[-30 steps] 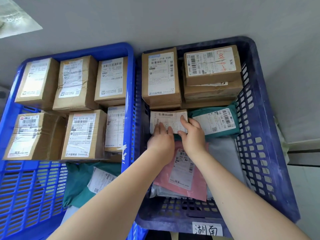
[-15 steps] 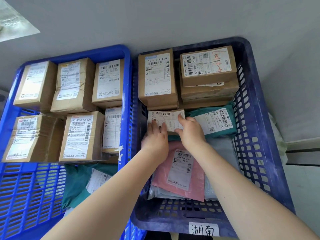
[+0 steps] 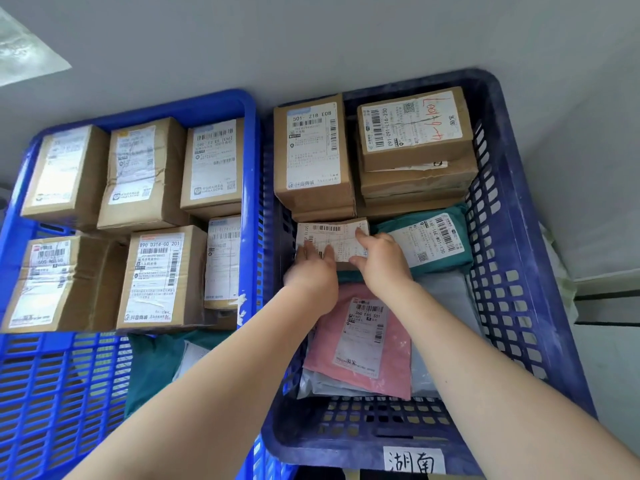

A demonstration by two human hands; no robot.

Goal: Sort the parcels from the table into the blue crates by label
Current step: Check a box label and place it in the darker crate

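Observation:
A small parcel with a white label [image 3: 330, 237] lies in the dark blue crate [image 3: 504, 237], pushed up against the brown box marked 501 Z18 E08 [image 3: 311, 150]. My left hand [image 3: 311, 275] rests on the parcel's near left part with straight fingers. My right hand [image 3: 381, 263] holds its right end between forefinger and thumb. A teal mailer [image 3: 427, 240] lies to the right of it and a pink mailer [image 3: 360, 341] lies under my wrists. A white tag with handwritten characters [image 3: 414, 460] sits on the crate's front wall.
A stack of brown boxes [image 3: 414, 133] fills the dark crate's far right corner. The bright blue crate [image 3: 251, 161] on the left holds several labelled boxes and a teal mailer [image 3: 152, 368]. Grey floor lies beyond both crates.
Both hands stay on the small parcel. They have shifted it slightly to the left, toward the crate's wall, and my right forefinger now reaches along its right edge.

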